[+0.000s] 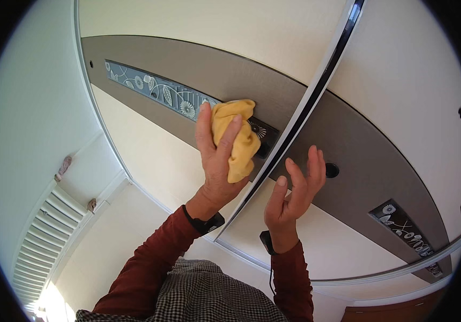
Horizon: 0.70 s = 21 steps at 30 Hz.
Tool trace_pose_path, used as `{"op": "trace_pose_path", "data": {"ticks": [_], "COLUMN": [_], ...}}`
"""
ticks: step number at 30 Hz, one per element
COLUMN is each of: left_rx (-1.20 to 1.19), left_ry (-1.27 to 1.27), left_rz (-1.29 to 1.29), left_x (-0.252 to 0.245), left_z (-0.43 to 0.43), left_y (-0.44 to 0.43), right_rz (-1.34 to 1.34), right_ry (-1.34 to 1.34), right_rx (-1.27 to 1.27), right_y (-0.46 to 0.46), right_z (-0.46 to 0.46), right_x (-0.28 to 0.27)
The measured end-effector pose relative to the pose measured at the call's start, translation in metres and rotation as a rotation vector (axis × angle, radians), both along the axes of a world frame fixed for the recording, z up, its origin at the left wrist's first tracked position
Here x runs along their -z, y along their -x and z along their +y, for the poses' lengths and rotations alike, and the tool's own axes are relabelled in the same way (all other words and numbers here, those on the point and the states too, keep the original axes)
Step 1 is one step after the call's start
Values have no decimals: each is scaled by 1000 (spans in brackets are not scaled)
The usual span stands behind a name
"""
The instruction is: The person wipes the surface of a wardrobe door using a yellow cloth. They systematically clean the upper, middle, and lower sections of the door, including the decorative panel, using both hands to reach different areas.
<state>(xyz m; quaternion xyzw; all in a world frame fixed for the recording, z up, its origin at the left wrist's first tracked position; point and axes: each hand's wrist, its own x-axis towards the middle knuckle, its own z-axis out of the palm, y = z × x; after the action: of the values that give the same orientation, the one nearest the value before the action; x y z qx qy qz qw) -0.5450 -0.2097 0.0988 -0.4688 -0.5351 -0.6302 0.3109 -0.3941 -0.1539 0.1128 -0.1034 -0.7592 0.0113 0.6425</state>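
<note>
My left hand grips a crumpled yellow cloth against a sliding wardrobe door. The cloth covers part of a mirrored strip with a flower and leaf pattern, set in a grey-brown curved panel. My right hand is raised with its fingers apart and holds nothing; it is near the dark vertical edge profile between two doors. A round black finger pull lies just right of its fingers. Both wrists wear black straps with small devices.
A white radiator stands on the left by the wall, with pipes running from it. Pale floor tiles lie below, beside the doors' bottom track. A second patterned strip is on the right door. Brown wooden furniture shows at the lower right.
</note>
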Motion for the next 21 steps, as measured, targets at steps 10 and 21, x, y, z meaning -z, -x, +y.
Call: {"op": "trace_pose_path", "data": {"ticks": [10, 21], "left_rx": [17, -89], "left_ry": [325, 130], "left_rz": [-198, -125], "left_x": [194, 51], "left_z": [20, 52], "left_y": [-26, 7], "right_rz": [-121, -97], "right_ry": [-137, -234], "right_rx": [-7, 92], "right_y": [63, 72], "right_z": [35, 42], "right_x": [-13, 1]}}
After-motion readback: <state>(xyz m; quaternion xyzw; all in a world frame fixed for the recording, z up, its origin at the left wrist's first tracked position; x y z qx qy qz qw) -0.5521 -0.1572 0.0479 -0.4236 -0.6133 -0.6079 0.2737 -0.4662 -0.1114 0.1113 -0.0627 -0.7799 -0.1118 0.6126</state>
